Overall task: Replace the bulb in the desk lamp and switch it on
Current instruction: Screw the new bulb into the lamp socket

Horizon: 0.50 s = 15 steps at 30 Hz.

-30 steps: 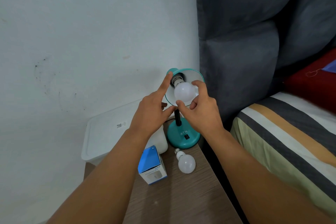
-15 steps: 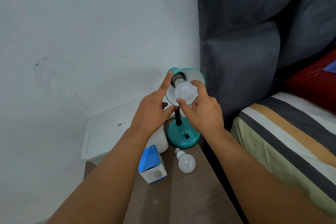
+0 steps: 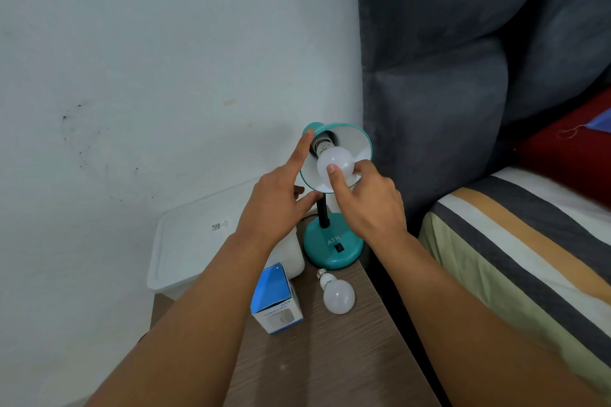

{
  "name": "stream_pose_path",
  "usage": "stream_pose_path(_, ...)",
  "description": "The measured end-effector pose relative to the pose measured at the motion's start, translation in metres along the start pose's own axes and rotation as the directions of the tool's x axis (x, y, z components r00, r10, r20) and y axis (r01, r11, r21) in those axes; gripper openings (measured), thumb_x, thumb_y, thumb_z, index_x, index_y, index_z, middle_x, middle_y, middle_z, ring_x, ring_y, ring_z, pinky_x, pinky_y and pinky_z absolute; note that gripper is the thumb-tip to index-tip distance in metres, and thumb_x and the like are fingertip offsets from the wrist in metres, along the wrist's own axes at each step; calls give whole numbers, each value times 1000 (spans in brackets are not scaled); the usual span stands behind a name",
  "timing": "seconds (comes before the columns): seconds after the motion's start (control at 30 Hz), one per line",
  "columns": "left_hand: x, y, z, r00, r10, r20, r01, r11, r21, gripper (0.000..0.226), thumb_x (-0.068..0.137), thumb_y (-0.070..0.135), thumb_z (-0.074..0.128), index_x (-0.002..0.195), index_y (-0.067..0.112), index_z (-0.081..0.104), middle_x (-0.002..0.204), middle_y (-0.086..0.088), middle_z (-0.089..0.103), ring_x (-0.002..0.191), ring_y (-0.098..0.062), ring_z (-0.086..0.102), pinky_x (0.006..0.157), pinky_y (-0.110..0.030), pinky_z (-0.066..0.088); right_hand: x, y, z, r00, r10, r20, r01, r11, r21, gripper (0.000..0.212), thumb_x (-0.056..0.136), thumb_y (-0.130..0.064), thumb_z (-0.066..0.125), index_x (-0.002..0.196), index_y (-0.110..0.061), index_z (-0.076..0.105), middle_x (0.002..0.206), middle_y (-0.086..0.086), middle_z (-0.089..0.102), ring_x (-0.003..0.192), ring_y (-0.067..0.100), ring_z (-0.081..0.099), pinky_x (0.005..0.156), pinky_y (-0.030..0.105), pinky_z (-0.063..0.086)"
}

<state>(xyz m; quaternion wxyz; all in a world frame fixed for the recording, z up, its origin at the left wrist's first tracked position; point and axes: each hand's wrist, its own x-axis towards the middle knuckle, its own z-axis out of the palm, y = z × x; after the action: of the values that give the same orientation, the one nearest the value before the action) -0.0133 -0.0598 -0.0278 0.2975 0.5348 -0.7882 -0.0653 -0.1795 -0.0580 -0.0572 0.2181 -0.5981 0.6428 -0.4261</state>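
Note:
A teal desk lamp stands at the back of a wooden bedside table, its shade tilted toward me. A white bulb sits in the shade's socket. My right hand pinches this bulb between thumb and fingers. My left hand holds the shade's left rim, forefinger stretched along the outside, thumb under the lower edge. A second white bulb lies on the table in front of the lamp base. The black switch shows on the base.
A blue and white bulb box stands left of the loose bulb. A white plastic bin sits behind it against the wall. A grey padded headboard and a striped bed lie close on the right.
My right hand has turned on the bulb: the thumb moved up across its front and the fingers shifted to the right side. My left hand stayed on the shade.

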Motion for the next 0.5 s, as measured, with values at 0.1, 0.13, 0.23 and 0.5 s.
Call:
stream_pose_path(0.1,0,0,0,1000,-16,4,16,1000,-13,96,90,38,72,152,58,1,89,14,62,78,-6,68,83,-29,56,-2,-1,-1,1000,-7,-23,8,1000,30,71,82,-71,55,137,-30,35,107,3,68,103,30,63,86,42,49)
stream_pose_path(0.13,0,0,0,1000,-17,3,17,1000,-19,95,90,38,71,152,57,1,83,17,58,77,-6,68,82,-28,56,-3,0,-1,999,-31,-26,32,999,20,73,81,-67,61,138,-32,32,107,3,68,101,29,63,85,41,49)
stream_pose_path(0.23,-1,0,0,1000,-7,4,7,1000,-22,94,90,39,71,152,57,2,76,21,53,77,-6,68,81,-25,55,-2,0,1,996,-89,-17,88,996,-35,64,85,-58,64,135,-31,36,101,3,68,94,26,64,74,34,46)
stream_pose_path(0.5,0,0,1,1000,-14,4,14,1000,-18,97,90,37,73,152,57,1,85,14,60,77,-6,69,83,-28,56,-1,2,1,1000,0,-23,2,995,98,74,81,-71,57,139,-29,38,103,5,69,99,25,64,85,40,53)
